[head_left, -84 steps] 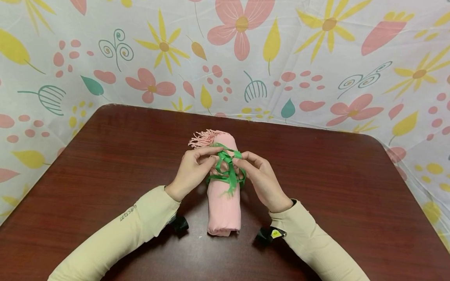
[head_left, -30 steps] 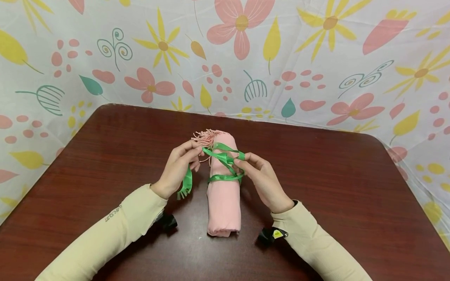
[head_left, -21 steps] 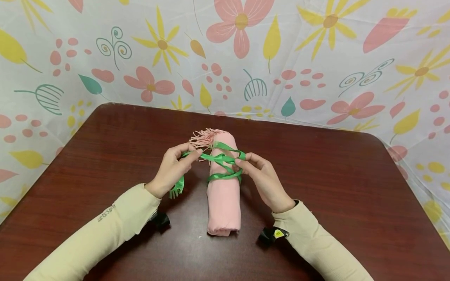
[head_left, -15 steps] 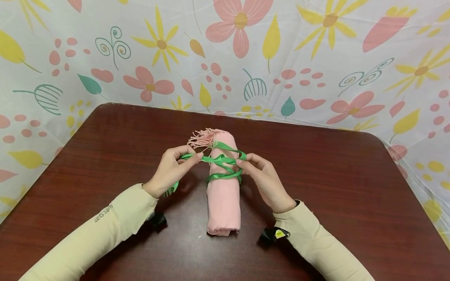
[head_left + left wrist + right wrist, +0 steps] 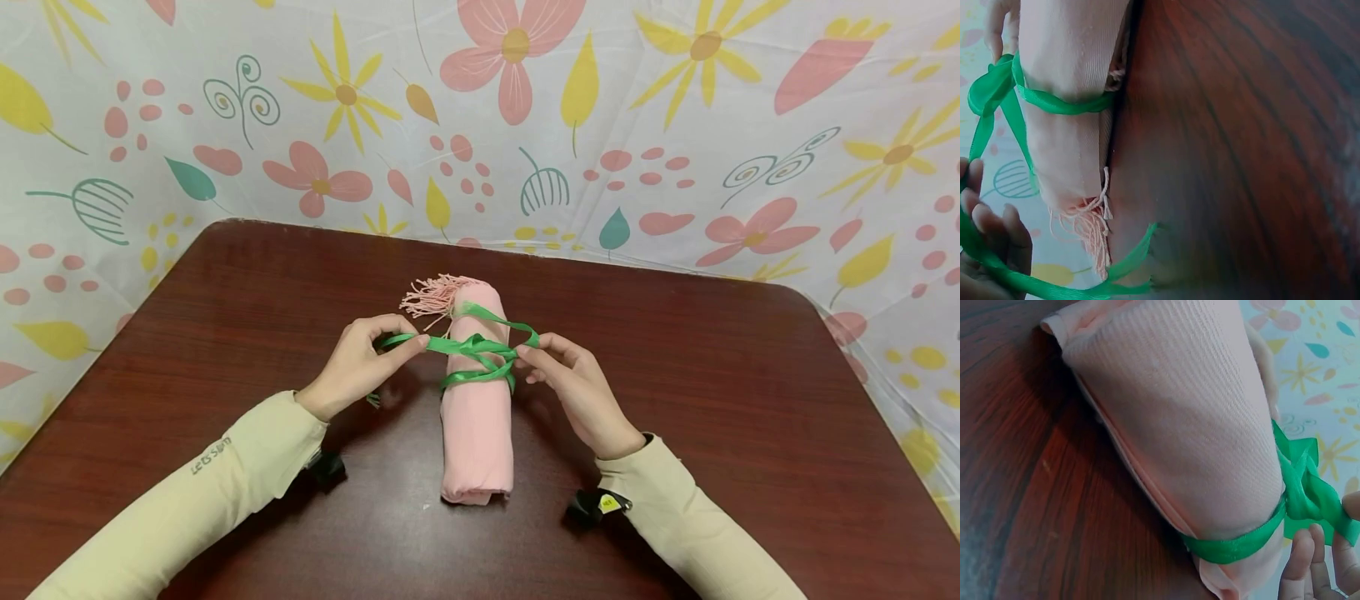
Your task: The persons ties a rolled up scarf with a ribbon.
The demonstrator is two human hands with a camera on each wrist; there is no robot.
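A rolled pink scarf (image 5: 477, 442) with a fringe (image 5: 435, 297) at its far end lies lengthwise on the table. Around it runs a green ribbon (image 5: 480, 377), knotted on top. At the scarf's left, my left hand (image 5: 360, 358) pinches one part of the ribbon between thumb and fingers; in the left wrist view the ribbon's frayed tail (image 5: 1132, 265) hangs past that hand. My right hand (image 5: 581, 387) pinches a ribbon loop on the right side. Seen from the right wrist, the knot (image 5: 1300, 487) stands up from the roll, close to the right fingertips (image 5: 1300, 553).
The dark brown wooden table (image 5: 712, 400) spreads around the scarf. Behind its far edge hangs a white cloth (image 5: 660, 108) printed with flowers and leaves. Beneath each cream sleeve sits a small black wrist camera (image 5: 326, 469).
My left hand has moved left from the knot, drawing the ribbon out sideways with it. The right hand has lately shifted slightly right, and the ribbon across the scarf lies straighter.
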